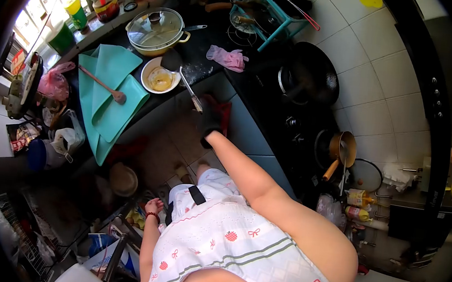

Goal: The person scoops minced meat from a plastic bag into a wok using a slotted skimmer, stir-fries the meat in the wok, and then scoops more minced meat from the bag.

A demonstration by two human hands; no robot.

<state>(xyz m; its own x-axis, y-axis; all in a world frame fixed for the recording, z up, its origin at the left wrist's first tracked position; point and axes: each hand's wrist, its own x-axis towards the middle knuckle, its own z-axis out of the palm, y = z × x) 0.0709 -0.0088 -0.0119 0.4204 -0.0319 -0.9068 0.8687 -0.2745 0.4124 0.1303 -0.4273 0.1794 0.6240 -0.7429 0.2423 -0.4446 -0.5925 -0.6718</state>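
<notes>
My right hand [210,122], in a black glove, is closed on the handle of a ladle [189,87] with a metal shaft and a dark round head. The ladle's head is over the rim of a white bowl [146,76] at the counter's edge. Inside the bowl lies a yellowish, wet-looking food [161,80]. Down at my left side hangs my left hand [154,206], bare, with a red bead bracelet at the wrist. Its fingers are loosely apart and hold nothing I can see.
Left of the bowl, a wooden spoon [102,84] lies on a turquoise mat [115,111]. Behind are a lidded pot [154,29] and pink gloves [228,58]. A black wok [312,73] and small pan [342,147] stand on the stove at right. Pans fill a turquoise rack [272,39].
</notes>
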